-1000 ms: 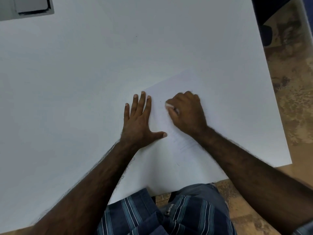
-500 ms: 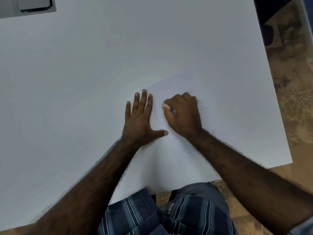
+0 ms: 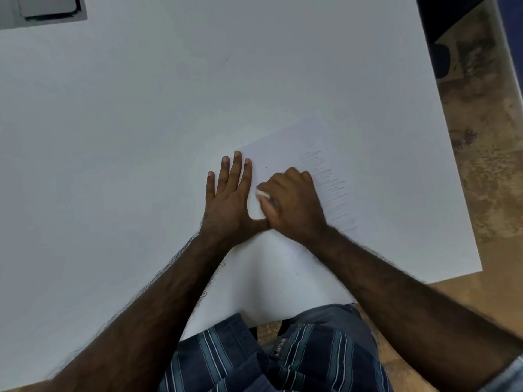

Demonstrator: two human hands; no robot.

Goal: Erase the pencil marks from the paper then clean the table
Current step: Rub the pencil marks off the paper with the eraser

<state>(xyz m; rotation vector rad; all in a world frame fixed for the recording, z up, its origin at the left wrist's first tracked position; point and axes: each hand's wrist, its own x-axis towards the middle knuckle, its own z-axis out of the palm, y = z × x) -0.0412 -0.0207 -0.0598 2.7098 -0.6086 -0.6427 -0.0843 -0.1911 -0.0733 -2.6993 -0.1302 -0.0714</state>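
Wide white table filling most of the view, mottled brown floor off its right edge. White sheet of paper lying angled on the table's near right part, flat, reaching down to the near edge. Band of faint pencil marks running slantwise across the sheet, just right of the right hand. Left hand spread flat, fingers straight, pressing along the paper's left edge, thumb stretched toward the other hand. Right hand curled, pinching a small white eraser down on the paper. Hands close together, thumb nearly touching the right fist.
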